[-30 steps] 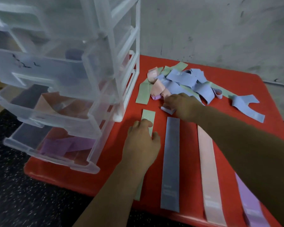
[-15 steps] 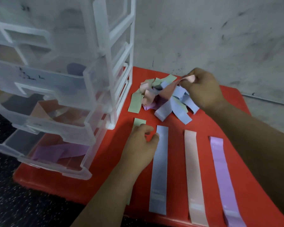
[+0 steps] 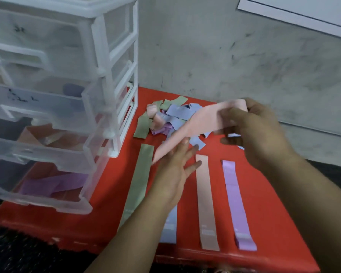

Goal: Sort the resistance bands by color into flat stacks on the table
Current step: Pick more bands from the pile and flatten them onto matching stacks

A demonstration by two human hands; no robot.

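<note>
My right hand [image 3: 258, 133] grips one end of a pink band [image 3: 195, 123] and holds it stretched in the air above the red table [image 3: 268, 194]. My left hand [image 3: 175, 166] is under the band's lower end with straight, spread fingers touching it. Flat on the table lie a green band [image 3: 140, 178], a blue band [image 3: 170, 227] partly hidden by my left arm, a pink band [image 3: 206, 200] and a purple band [image 3: 235, 201], side by side. A tangled pile of mixed bands [image 3: 165, 117] sits behind them.
A clear plastic drawer unit [image 3: 57, 107] stands on the table's left side, its lower drawers pulled out and holding pink and purple bands. A grey wall runs behind the table. The table's front edge is close to the flat bands' near ends.
My right hand pulled a pink band out of the pile and lifted it. My left hand left the green band and rose to the pink band's lower end.
</note>
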